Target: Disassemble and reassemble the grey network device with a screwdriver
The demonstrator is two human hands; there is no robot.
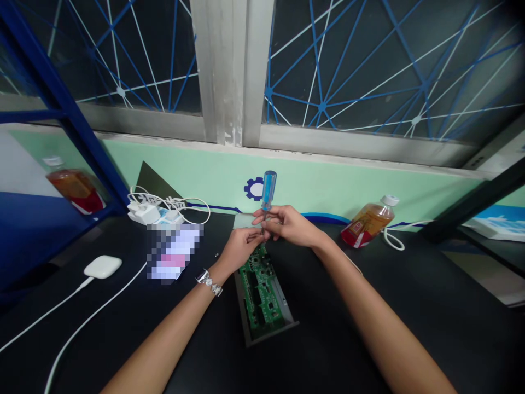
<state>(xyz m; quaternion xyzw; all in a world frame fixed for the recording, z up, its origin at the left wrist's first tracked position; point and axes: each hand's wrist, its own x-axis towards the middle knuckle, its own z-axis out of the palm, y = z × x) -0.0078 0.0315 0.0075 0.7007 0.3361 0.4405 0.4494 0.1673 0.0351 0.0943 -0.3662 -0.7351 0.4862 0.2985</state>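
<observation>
A screwdriver with a clear blue handle stands nearly upright over the far end of a green circuit board. The board sits in a grey metal tray-like housing on the black table. My right hand has its fingers closed around the screwdriver's thin shaft, just below the handle. Low beside the shaft, my left hand is closed in a pinch at the board's far end. What lies between its fingertips is hidden, and so is the screwdriver's tip.
A power strip with white plugs and cables stands at the back left. Nearer are a blurred-out patch and a white charging case on a cable. An amber drink bottle leans by the wall at right. Behind is a window ledge.
</observation>
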